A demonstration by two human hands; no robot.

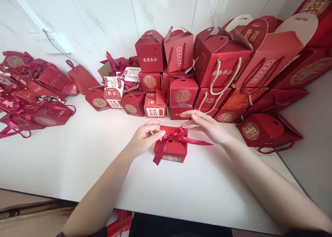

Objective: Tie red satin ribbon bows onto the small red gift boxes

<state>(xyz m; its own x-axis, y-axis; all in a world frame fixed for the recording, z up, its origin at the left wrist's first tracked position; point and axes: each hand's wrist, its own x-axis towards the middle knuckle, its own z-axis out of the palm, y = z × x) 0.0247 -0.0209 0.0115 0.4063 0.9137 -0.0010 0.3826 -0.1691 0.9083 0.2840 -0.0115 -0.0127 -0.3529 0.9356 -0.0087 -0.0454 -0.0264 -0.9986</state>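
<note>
A small red gift box [174,148] with a gold printed emblem stands on the white table in front of me. Across its top lies a dark red satin ribbon [178,136] tied in a bow, one tail hanging over the front left and the other sticking out to the right. At the box's upper left corner, my left hand [147,136] is closed, thumb and forefinger pinched on the ribbon; its loop there is mostly hidden by the fingers. My right hand [207,126] hovers at the box's right side, fingers stretched and apart, with nothing in it.
Stacked red boxes with rope handles [223,62] line the wall behind and to the right. One box lies near the right wall [269,129]. At the left is a heap of ribboned boxes [38,91]. The table's front edge [145,212] runs close to me.
</note>
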